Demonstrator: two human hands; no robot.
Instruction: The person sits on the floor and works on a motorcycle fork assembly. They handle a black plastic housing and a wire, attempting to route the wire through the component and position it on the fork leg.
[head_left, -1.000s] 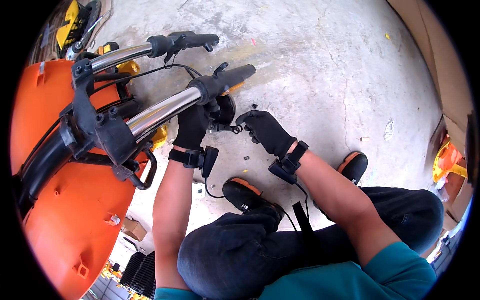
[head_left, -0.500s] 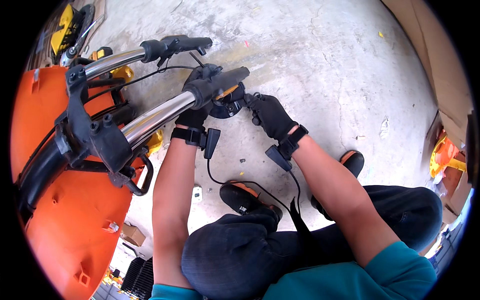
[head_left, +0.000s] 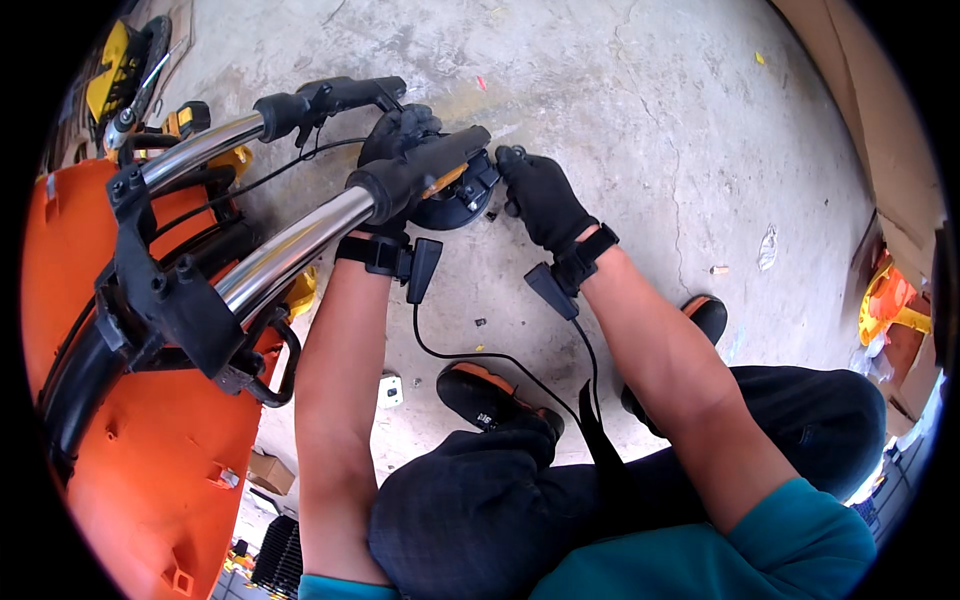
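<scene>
A front fork with two chrome tubes [head_left: 300, 247] and black lower legs [head_left: 425, 170] reaches across the left half of the head view. Between the leg ends sits a round black hub-like part [head_left: 450, 208], with a bracket on its right side. My left hand [head_left: 398, 137], in a black glove, wraps round this part from behind the nearer leg, which hides much of the palm and fingers. Just right of the bracket is my right hand [head_left: 543, 200], also gloved, its fingers curled into a pinch. Whatever lies between those fingertips is too small to make out.
Orange body panels [head_left: 150, 450] and the fork clamp [head_left: 180, 290] stand at the left. A black cable [head_left: 270, 178] runs along the fork. Toward the back left lie a ratchet [head_left: 122, 122] and a yellow-black power tool [head_left: 190, 117]. Cardboard [head_left: 840, 90] borders the right side.
The fork has shifted slightly to the left in view, and the round part with it. My right fingertips have moved up along the bracket side, staying curled.
</scene>
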